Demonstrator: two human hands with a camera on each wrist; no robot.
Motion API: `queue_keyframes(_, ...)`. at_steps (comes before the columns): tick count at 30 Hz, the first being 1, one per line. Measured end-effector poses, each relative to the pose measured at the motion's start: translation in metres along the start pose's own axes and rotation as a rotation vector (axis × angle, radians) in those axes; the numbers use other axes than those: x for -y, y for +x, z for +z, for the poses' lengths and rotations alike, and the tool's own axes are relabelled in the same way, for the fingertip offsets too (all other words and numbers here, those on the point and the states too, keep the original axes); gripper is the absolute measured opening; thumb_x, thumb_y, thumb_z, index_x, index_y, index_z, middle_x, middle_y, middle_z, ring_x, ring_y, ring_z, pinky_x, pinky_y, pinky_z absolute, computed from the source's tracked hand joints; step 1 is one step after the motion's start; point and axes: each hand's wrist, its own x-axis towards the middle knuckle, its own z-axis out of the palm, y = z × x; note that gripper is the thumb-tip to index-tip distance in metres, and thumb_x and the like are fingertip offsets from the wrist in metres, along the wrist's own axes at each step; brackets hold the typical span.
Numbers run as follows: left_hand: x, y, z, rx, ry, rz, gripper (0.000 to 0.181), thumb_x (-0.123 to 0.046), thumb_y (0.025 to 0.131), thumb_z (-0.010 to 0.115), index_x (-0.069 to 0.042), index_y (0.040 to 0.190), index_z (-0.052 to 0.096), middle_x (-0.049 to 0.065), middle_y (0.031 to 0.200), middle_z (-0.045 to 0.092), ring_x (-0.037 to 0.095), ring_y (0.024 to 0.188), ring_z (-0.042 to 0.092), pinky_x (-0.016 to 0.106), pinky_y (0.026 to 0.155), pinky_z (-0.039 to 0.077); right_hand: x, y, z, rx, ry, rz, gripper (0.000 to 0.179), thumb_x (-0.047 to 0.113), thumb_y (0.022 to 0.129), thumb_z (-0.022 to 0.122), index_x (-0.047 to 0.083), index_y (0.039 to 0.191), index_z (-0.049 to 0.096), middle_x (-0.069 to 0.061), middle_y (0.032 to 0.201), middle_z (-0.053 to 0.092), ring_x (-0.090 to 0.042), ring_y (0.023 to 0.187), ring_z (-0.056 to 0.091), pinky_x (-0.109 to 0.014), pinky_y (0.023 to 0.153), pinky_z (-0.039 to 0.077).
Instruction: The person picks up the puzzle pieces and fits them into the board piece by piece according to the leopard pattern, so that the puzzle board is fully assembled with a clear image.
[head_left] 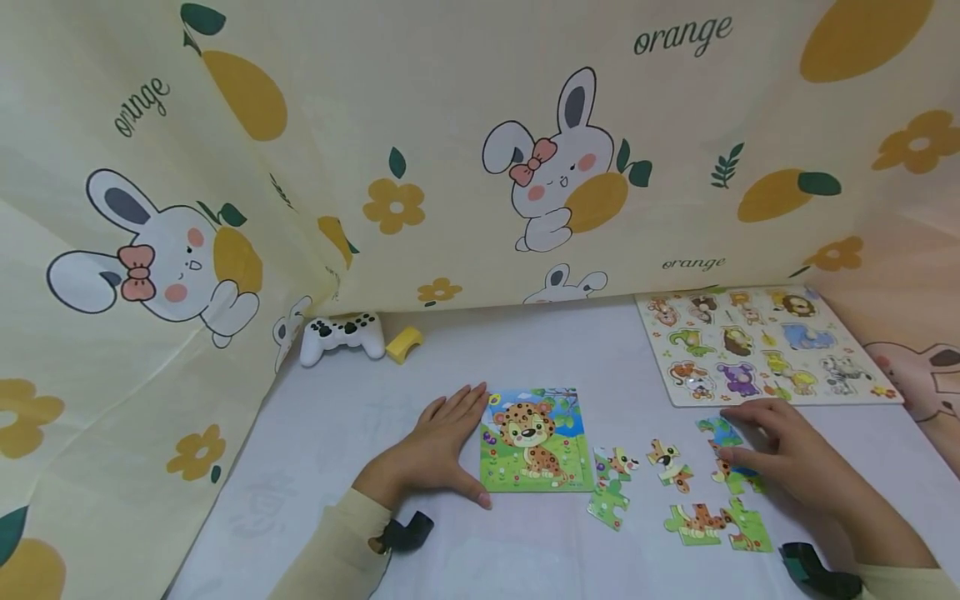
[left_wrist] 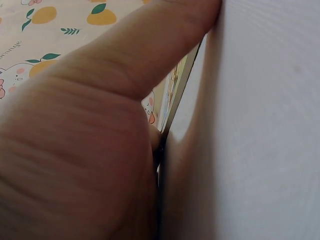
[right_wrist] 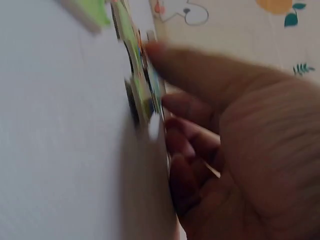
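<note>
The left hand (head_left: pixel 431 454) lay open along the left edge of the leopard card (head_left: pixel 531 440), fingers straight and thumb apart, perhaps to steady it. The right hand (head_left: pixel 795 454) bent its thumb and fingers over the upper-right pieces (head_left: pixel 722 432); whether it pinched or merely touched them could not be told. The other pieces (head_left: pixel 607 502) lay face up right of the card, likely for easy comparison with its picture. The animal board (head_left: pixel 847 346), gamepad (head_left: pixel 343 335) and yellow block (head_left: pixel 405 342) sat farther back, presumably out of the hands' way
</note>
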Motion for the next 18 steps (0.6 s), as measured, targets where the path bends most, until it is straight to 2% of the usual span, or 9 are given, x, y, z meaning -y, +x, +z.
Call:
queue_keyframes(4,0.001,0.0,0.0,0.002,0.01,-0.001,0.156,-0.078,0.065,0.093,-0.014,0.176,0.006,-0.004,0.182,-0.004,0.018,0.165,-0.008,0.05,0.13,-0.002,0.004,0.003,0.0,-0.009,-0.032,0.023,0.056,0.03,0.097,0.087,-0.002,0.138,0.068,-0.021,0.133,0.052,-0.032,0.107,0.049,-0.032,0.08,0.045)
queue_keyframes(9,0.001,0.0,0.0,-0.005,0.004,0.006,0.154,-0.078,0.065,0.093,-0.013,0.177,0.008,-0.003,0.182,-0.002,0.019,0.165,-0.007,0.052,0.13,-0.002,0.009,0.003,-0.001,-0.017,0.008,0.083,0.058,0.03,0.098,0.086,-0.005,0.138,0.062,-0.018,0.124,0.059,-0.029,0.103,0.055,-0.029,0.077,0.046)
queue_keyframes(14,0.002,0.0,0.001,-0.007,0.001,0.006,0.155,-0.079,0.065,0.093,-0.013,0.177,0.008,-0.003,0.182,-0.002,0.019,0.165,-0.008,0.052,0.13,-0.002,0.012,-0.002,0.002,-0.104,0.102,0.112,0.037,0.021,0.105,0.078,0.0,0.132,0.062,-0.008,0.104,0.064,-0.021,0.087,0.055,-0.028,0.067,0.045)
queue_keyframes(18,0.003,0.002,0.002,-0.01,0.0,0.007,0.155,-0.08,0.064,0.092,-0.014,0.177,0.008,-0.003,0.182,-0.002,0.019,0.165,-0.007,0.052,0.13,-0.002,0.014,-0.006,0.006,-0.177,0.233,0.078,0.023,0.01,0.108,0.071,-0.001,0.127,0.064,-0.007,0.099,0.066,-0.016,0.08,0.058,-0.024,0.064,0.048)
